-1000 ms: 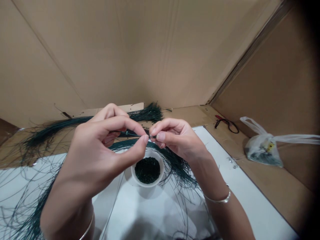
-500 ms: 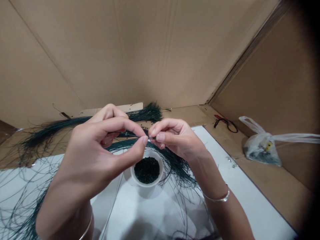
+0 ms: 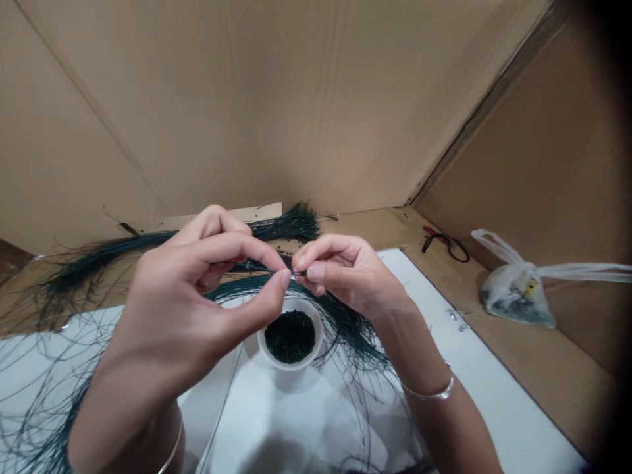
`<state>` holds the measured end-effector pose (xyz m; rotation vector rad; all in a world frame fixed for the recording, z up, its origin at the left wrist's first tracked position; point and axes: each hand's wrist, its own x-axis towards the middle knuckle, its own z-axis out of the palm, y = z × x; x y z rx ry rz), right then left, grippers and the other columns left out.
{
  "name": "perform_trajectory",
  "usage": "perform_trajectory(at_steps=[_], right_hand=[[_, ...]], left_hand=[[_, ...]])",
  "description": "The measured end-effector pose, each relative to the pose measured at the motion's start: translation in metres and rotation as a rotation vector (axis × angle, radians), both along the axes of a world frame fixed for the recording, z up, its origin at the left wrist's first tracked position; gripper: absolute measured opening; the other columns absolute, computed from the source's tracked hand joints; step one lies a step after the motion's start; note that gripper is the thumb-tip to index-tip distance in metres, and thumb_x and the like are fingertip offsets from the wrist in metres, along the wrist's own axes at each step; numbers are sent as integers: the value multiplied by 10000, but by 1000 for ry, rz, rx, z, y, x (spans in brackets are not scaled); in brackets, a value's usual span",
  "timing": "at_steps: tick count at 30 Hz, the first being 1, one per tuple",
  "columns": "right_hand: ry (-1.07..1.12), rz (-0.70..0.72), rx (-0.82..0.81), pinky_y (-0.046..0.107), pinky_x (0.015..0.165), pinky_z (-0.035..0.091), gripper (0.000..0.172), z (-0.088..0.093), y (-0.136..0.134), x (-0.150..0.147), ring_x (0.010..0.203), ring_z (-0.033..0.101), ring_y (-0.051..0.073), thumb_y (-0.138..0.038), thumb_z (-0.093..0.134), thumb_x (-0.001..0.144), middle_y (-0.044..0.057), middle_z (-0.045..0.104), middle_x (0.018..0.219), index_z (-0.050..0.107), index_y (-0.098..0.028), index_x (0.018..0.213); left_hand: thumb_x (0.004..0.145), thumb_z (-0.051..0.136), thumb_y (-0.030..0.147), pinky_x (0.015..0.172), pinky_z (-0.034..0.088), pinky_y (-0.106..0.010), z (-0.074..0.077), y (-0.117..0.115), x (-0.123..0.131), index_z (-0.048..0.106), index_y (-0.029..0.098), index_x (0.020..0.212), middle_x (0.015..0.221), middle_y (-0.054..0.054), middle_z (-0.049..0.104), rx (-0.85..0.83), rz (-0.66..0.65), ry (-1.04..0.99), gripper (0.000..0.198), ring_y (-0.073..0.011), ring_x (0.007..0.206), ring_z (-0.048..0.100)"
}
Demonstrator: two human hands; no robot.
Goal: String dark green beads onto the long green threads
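The left hand and right hand meet above the board, fingertips near each other. Left thumb and forefinger are pressed together on a strand; right thumb and forefinger pinch it just beside them. The strand is very thin, dark and slightly shiny, and lies nearly level across the short gap between the two pinches. Its tip is hidden by the right fingers, and whether anything is threaded on it is too small to tell.

Below, a round white bowl stands on the board, well in from its right edge, holding small, glossy, blackish-green bits heaped loosely. Behind it a curved bundle of fine dark green strands sweeps toward the right edge, its ends fanning out. A second bundle lies on the cardboard past the board's far edge, its right end brushy and its left end straggling. More loose strands spread over the board's near left corner.
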<state>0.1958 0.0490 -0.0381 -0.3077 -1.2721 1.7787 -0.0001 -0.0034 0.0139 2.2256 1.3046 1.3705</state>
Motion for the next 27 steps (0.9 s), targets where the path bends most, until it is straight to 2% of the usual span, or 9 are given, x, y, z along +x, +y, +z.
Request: perform_trajectory(at_steps=[4,12,27], right_hand=[[0,14,10,157,667,566,84,0,0,0,666,665,55,-153,839,828,-7,783,834,834,-223,875],[6,48,30,145,669,565,108,-1,2,2,686,673,48,-133,814,853,-10,782,853,835,-228,899],[-49,-19,-16,212,631,561,89,3,-1,1,665,662,93,-207,881,777,10,782,826,829,-229,846]], left_hand=[[814,754,208,449,251,-256,0,0,0,742,295,798,786,44,499,14,-4,7,89,-67,572,352],[823,753,203,459,272,-253,0,0,0,737,296,803,785,43,499,29,-15,19,97,-70,595,391],[828,756,180,494,342,-238,-2,-1,-1,734,319,834,799,49,494,36,-1,20,140,-75,620,422]])
